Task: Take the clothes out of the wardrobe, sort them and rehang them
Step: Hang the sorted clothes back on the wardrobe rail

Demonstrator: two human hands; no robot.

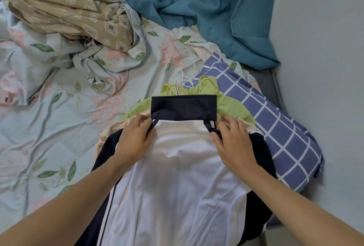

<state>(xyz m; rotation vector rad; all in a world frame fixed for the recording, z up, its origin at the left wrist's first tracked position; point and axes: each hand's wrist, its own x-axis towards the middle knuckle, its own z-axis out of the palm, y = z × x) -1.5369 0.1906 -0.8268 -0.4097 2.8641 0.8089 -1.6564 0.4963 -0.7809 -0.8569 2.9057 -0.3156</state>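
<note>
On the bed (59, 127), toward its right edge, lies one white-and-navy jacket (177, 166), soft, light and limp, best taken at the shoulder seams beside the collar (183, 107). It tops a green garment (232, 105) and probably a peach one. Left hand (136, 137) and right hand (230, 139) each pinch its collar corners. Three hanger hooks (187, 64) show.

White jacket (177, 176) w/ navy collar (184, 107) and navy sleeves lies back-up on bed sheet (59, 127), on top of a green garment (232, 107) and a peach one (106, 133). Left hand (136, 137) pinches fabric at collar's left corner; right hand (232, 143) grips the right corner. White hangers (185, 80) poke out above collar. Checked pillow (275, 127) at right, teal curtain (206, 9) behind, beige quilt (69, 9) upper left.
</note>
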